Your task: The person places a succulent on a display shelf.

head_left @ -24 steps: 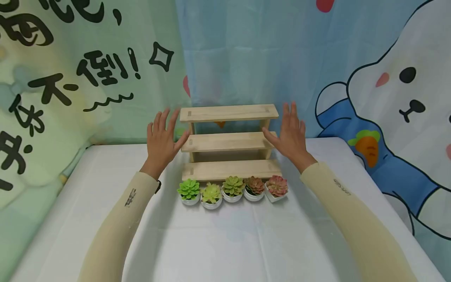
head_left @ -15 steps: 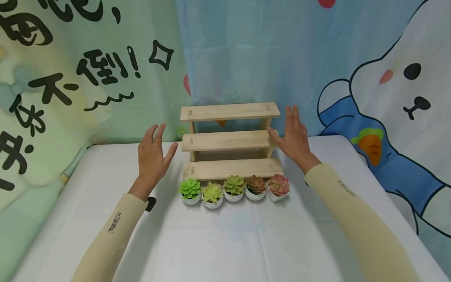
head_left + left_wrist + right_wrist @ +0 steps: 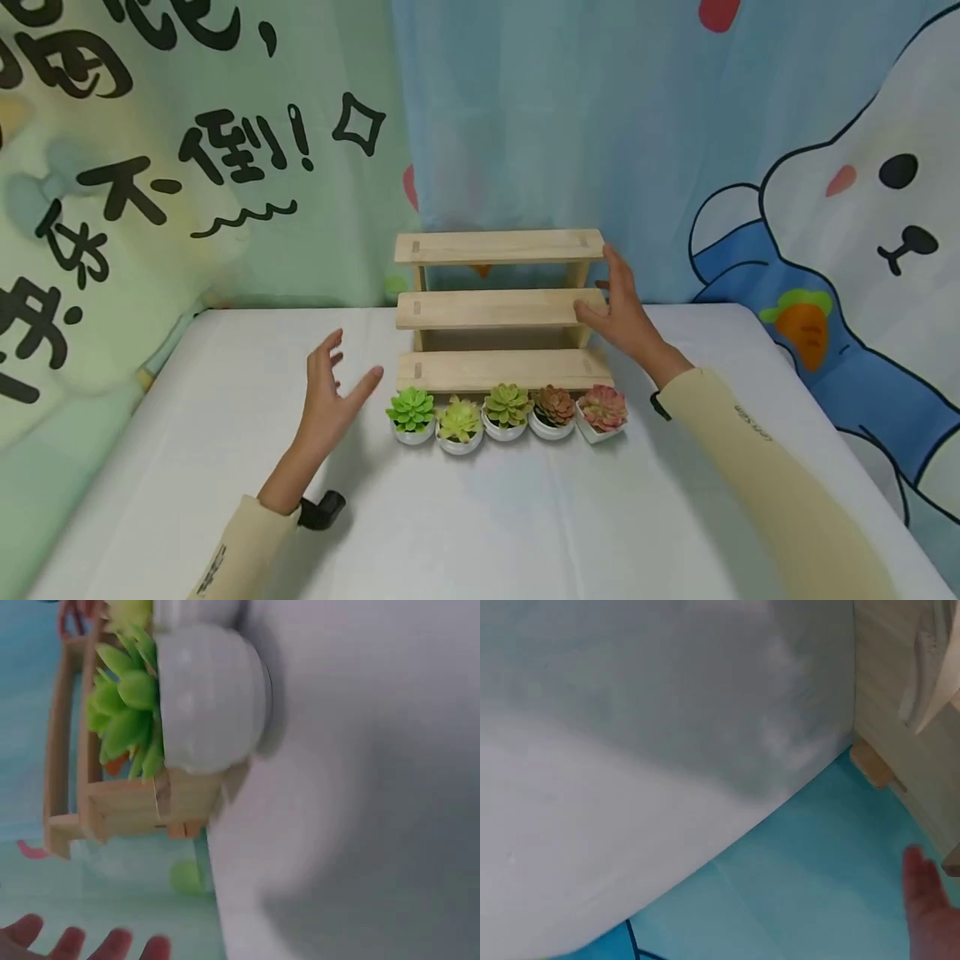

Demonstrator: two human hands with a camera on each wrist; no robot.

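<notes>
1. Wooden shelf (image 3: 500, 310) stands at the back of the table (image 3: 187, 433); the right hand (image 3: 622, 312) touches its side, fingers straight.
2. Left hand (image 3: 330, 404) hangs open near the green plant (image 3: 410, 413).
3. Next, I think, that hand needs a soft pinch on the pot.

This is looking like a staged recording corner in a room rather than a lived-in home or a shop. Printed cartoon curtains (image 3: 525, 125) are hanging close behind and to both sides, one showing a white rabbit (image 3: 862, 192) with a carrot and one carrying large black Chinese characters (image 3: 225, 158), and they are closing off the view of any real walls. A table (image 3: 225, 375) under a plain white cloth is filling the space up to the curtains. At its far edge a small wooden stepped rack (image 3: 498, 310) is standing, with a row of potted succulents (image 3: 506, 410) sitting in front like display props.
</notes>
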